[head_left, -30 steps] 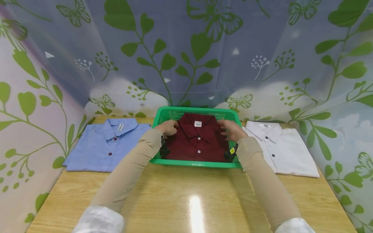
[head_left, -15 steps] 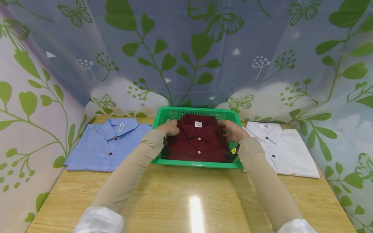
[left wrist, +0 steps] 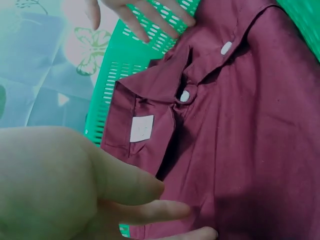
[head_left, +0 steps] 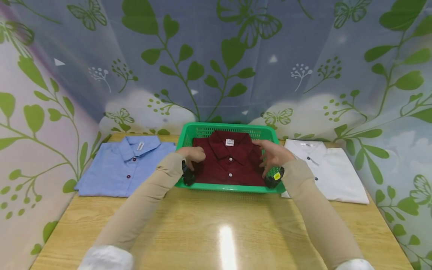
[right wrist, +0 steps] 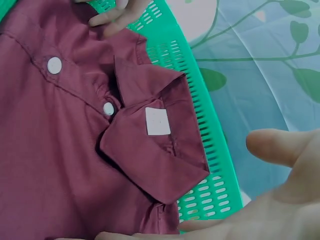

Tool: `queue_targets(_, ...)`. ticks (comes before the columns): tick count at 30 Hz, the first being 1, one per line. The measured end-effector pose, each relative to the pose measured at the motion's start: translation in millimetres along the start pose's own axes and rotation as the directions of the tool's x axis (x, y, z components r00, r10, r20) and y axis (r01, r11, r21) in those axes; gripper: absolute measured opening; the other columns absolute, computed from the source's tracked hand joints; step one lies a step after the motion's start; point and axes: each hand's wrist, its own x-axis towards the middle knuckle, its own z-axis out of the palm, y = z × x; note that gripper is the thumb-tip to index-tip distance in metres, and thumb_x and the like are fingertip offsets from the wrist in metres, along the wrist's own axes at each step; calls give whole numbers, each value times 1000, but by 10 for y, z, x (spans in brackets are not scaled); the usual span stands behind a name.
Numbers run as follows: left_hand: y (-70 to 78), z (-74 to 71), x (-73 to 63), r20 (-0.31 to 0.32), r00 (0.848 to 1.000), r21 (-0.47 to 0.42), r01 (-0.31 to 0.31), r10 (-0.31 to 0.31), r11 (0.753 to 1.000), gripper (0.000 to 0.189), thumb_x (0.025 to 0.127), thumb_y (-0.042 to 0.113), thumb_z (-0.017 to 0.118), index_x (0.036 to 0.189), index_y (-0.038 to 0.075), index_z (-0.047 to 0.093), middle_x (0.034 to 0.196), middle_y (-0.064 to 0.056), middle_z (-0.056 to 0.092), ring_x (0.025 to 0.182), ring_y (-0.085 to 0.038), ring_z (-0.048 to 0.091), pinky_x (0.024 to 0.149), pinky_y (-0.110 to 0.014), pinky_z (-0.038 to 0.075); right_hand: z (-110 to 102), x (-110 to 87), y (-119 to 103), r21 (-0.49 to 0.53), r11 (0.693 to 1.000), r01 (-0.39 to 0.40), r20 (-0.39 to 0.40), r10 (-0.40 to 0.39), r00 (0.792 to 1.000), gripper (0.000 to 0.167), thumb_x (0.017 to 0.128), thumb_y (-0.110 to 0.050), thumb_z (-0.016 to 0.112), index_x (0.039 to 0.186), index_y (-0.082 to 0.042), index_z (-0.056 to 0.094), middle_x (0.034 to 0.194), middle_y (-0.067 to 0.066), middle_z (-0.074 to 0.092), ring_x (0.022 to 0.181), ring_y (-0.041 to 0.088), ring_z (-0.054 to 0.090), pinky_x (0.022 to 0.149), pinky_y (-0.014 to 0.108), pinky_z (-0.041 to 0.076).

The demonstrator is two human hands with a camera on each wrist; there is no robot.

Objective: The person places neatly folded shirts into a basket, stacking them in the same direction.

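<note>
The maroon shirt (head_left: 248, 170) lies folded inside the green basket (head_left: 229, 188), collar towards the back, its front placket running down the middle with white buttons (head_left: 230, 159) done up and a small white label (head_left: 230, 142) showing inside the neck. From where I stand, the person has a hand at each side of it, both reaching in over the basket.

The left hand (head_left: 192, 153) is at the shirt's left edge. Its fingers (left wrist: 165, 211) are loosely extended, the thumb a little apart from them, and the tips lie over the maroon cloth; I see nothing pinched between them, and cannot tell how firmly they touch.

The right hand (head_left: 275, 153) is at the opposite edge, near the collar. It is spread wider, thumb well away from the fingers, which run along the side of the shirt without gripping it.

A black device (head_left: 188, 174) sits at the left wrist, and another with a yellow patch (head_left: 273, 182) at the right. Both arms wear beige sleeves (head_left: 324, 217).

On the wooden counter (head_left: 189, 232), a folded blue shirt (head_left: 114, 168) lies left of the basket and a folded white shirt (head_left: 337, 172) right of it. Leaf-and-butterfly cloth (head_left: 287, 48) hangs behind.
</note>
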Motion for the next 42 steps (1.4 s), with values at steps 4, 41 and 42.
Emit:
queue_targets(4,-20,13,-23,14,1000,30,11,-11,1000,55,104,11,28,157,1,17,159,-20,22,145,-34,25,96,-49,49,-6,10,64,12,1000,-1,-4,1,1000,88,102,-48,41,155,-21,-23,159,25,-23,144,52,-12,99,82,11)
queue_targets(41,-376,226,-1271,-362,814,-82,-513,454,854,35,109,21,37,132,1,55,123,-19,59,96,-25,64,88,-45,52,510,-858,226,-442,715,542,-83,-634,769,50,106,-33,46,145,-2,41,141,19,50,121,35,55,95,44,45)
queue_targets(42,-417,249,-1306,-394,791,-94,-542,468,835,34,109,21,39,129,0,57,121,-18,61,95,-25,65,87,-44,53,542,-877,262,-463,673,576,-91,-683,725,46,106,-31,47,140,-1,47,136,18,55,116,33,59,94,42,46)
